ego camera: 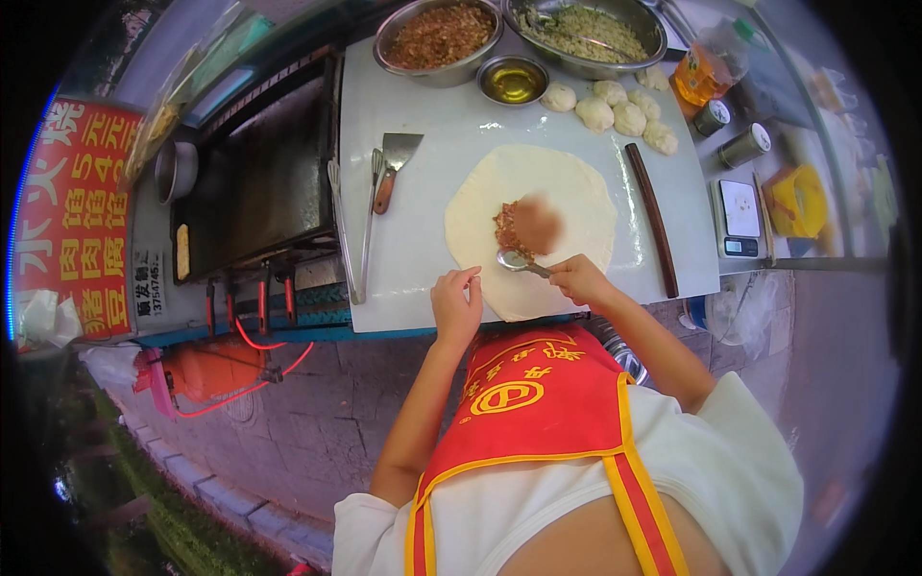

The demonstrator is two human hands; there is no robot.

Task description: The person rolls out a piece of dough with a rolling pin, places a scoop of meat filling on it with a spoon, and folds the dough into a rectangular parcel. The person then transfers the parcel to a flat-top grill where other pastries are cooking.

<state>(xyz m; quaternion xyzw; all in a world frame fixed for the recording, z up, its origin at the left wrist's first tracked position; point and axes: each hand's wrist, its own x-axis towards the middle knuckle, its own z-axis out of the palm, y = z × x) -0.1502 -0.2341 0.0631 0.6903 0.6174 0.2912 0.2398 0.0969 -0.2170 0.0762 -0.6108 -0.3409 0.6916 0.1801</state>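
My right hand grips the handle of a metal spoon, its bowl at the near edge of a reddish minced filling. That filling lies on a large, thin round sheet of dough, spread on the white worktop. A blurred brownish patch hides the right part of the filling. Beside the dough's lower left edge is my left hand, holding nothing, its thumb and fingers apart. I cannot tell whether it touches the dough.
Several dough balls sit below bowls of meat filling, pale green filling and oil. A dark rolling pin lies right; tongs and a scraper lie left, beside a griddle. A digital scale stands farther right.
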